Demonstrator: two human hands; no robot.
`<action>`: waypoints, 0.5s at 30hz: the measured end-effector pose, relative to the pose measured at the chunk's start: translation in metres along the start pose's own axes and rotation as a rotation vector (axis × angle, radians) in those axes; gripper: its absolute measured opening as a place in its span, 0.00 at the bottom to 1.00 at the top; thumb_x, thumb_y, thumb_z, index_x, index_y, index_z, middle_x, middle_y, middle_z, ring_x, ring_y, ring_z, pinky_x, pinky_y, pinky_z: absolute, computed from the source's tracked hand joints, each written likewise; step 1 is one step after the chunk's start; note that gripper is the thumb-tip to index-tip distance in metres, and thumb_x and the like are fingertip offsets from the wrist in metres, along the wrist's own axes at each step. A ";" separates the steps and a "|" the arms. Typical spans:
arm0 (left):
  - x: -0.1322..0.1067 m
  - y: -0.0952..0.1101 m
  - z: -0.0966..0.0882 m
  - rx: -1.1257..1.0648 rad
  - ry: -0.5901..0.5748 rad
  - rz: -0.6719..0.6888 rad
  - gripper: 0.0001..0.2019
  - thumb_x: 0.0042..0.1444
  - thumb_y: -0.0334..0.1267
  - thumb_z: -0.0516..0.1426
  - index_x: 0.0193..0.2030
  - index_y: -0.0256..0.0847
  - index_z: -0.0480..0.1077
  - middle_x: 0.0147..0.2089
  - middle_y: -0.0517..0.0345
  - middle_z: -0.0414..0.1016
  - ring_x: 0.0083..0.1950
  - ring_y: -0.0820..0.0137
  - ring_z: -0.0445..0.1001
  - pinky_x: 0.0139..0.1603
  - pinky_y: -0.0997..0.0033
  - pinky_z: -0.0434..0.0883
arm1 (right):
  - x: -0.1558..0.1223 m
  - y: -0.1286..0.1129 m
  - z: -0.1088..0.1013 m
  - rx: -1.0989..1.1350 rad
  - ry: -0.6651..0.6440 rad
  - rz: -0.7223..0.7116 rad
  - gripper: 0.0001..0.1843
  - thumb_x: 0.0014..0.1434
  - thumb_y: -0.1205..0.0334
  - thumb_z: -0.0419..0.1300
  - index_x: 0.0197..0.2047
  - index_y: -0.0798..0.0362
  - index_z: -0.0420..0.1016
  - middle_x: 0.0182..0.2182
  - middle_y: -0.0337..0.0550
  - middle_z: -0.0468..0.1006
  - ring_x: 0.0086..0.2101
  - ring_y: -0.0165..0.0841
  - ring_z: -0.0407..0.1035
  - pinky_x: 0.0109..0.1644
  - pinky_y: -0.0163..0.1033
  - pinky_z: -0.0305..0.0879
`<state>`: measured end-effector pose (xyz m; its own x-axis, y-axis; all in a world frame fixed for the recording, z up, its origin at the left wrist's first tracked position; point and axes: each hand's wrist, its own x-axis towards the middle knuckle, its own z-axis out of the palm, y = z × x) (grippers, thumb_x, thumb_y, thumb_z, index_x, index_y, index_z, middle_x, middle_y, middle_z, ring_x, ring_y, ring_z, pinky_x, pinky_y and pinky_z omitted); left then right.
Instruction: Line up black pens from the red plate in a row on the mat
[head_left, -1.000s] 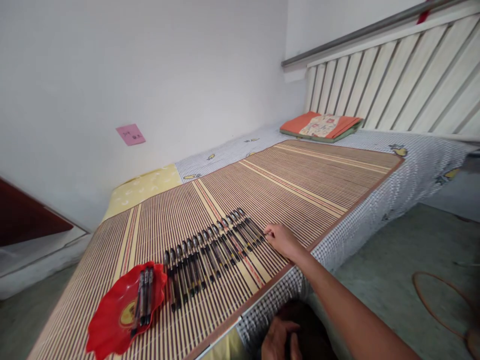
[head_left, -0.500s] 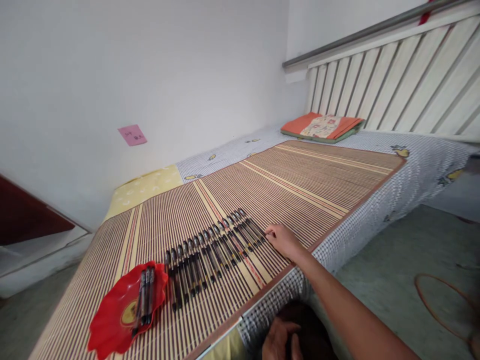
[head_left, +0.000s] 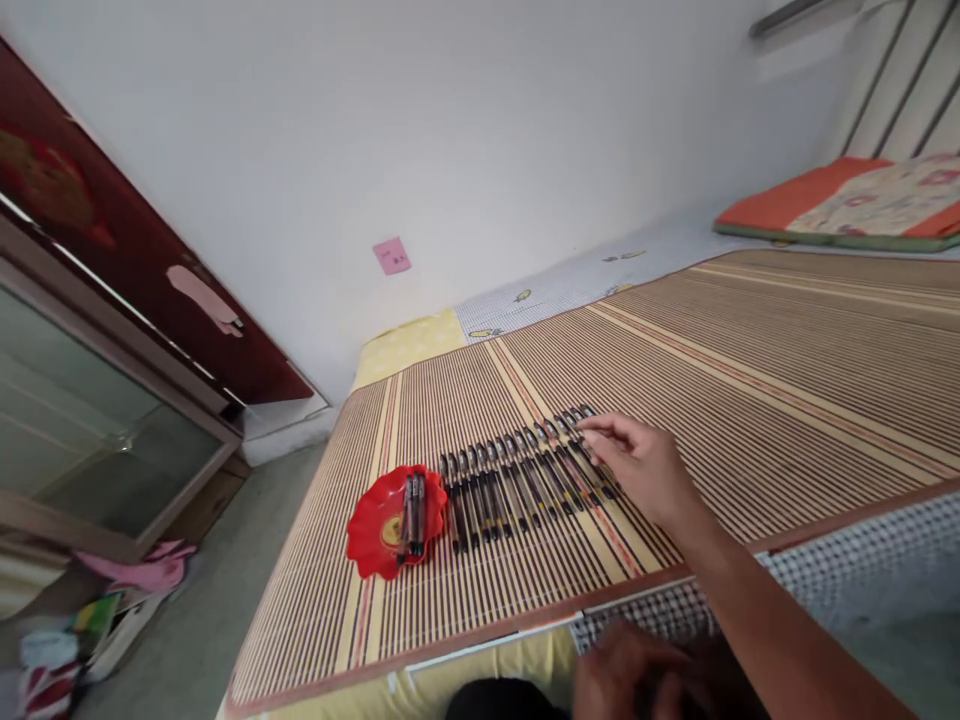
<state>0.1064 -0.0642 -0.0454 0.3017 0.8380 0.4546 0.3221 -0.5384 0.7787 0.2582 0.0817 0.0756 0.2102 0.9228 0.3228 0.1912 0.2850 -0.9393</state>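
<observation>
A row of several dark-capped pens (head_left: 517, 480) lies side by side on the striped mat. Over the row's right end hovers my right hand (head_left: 637, 465), its thumb and fingers apart near the pen caps; I see no pen between them. Whether the fingertips touch a cap I cannot tell. Left of the row, a red scalloped plate (head_left: 367, 515) holds a few more pens (head_left: 414, 510). My left hand (head_left: 626, 665) is low at the bottom edge, smeared by motion, apart from the pens.
The slatted mat (head_left: 675, 370) covers a bed against a white wall. A folded orange and floral cloth (head_left: 810, 200) lies at the far right. A pink note (head_left: 391, 256) is on the wall. A glass-panelled door (head_left: 90, 420) and cloth items on the floor (head_left: 139, 568) are at left.
The view has turned left, bringing the door in. My right hand has moved from beside the row's right end to over its caps, with the fingers more spread. The pens look unmoved.
</observation>
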 end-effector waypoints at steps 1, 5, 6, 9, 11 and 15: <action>0.010 0.000 -0.027 0.052 0.064 -0.061 0.13 0.68 0.43 0.52 0.41 0.45 0.78 0.34 0.53 0.80 0.35 0.66 0.78 0.37 0.70 0.75 | 0.006 -0.009 0.005 0.019 -0.004 -0.021 0.15 0.57 0.53 0.62 0.41 0.54 0.81 0.25 0.42 0.78 0.25 0.33 0.71 0.29 0.36 0.68; 0.051 -0.016 -0.162 0.479 0.372 -0.395 0.13 0.66 0.46 0.53 0.47 0.42 0.75 0.42 0.50 0.80 0.41 0.62 0.78 0.43 0.66 0.73 | 0.022 -0.016 0.010 0.078 0.050 -0.071 0.14 0.59 0.53 0.63 0.42 0.53 0.82 0.27 0.43 0.80 0.26 0.32 0.72 0.30 0.36 0.70; 0.059 -0.024 -0.193 0.643 0.350 -0.528 0.13 0.66 0.45 0.52 0.47 0.42 0.74 0.42 0.50 0.80 0.41 0.62 0.79 0.43 0.66 0.73 | 0.024 -0.013 0.008 0.094 0.062 -0.069 0.14 0.59 0.53 0.63 0.42 0.53 0.82 0.28 0.43 0.80 0.27 0.32 0.72 0.31 0.36 0.71; 0.079 -0.052 -0.254 0.774 0.306 -0.684 0.07 0.59 0.36 0.56 0.39 0.39 0.74 0.39 0.47 0.81 0.41 0.56 0.79 0.43 0.62 0.71 | 0.021 -0.003 0.002 0.126 0.080 -0.035 0.14 0.58 0.52 0.65 0.41 0.53 0.82 0.29 0.45 0.81 0.27 0.32 0.73 0.31 0.36 0.72; 0.089 -0.070 -0.267 0.801 0.241 -0.745 0.02 0.54 0.34 0.59 0.33 0.41 0.74 0.33 0.50 0.81 0.40 0.55 0.80 0.40 0.64 0.70 | 0.018 0.000 -0.004 0.136 0.094 -0.013 0.14 0.57 0.52 0.66 0.41 0.53 0.82 0.29 0.45 0.81 0.27 0.32 0.73 0.30 0.35 0.72; 0.105 -0.089 -0.265 0.808 0.165 -0.833 0.07 0.50 0.30 0.60 0.24 0.43 0.69 0.23 0.58 0.75 0.32 0.61 0.78 0.35 0.67 0.67 | 0.019 0.005 -0.018 0.183 0.214 0.001 0.14 0.56 0.52 0.67 0.40 0.53 0.82 0.28 0.43 0.80 0.26 0.30 0.72 0.29 0.34 0.71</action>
<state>-0.1284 0.0948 0.0474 -0.3721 0.9277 0.0303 0.8596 0.3322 0.3883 0.2802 0.0957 0.0790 0.4115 0.8531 0.3209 0.0182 0.3443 -0.9387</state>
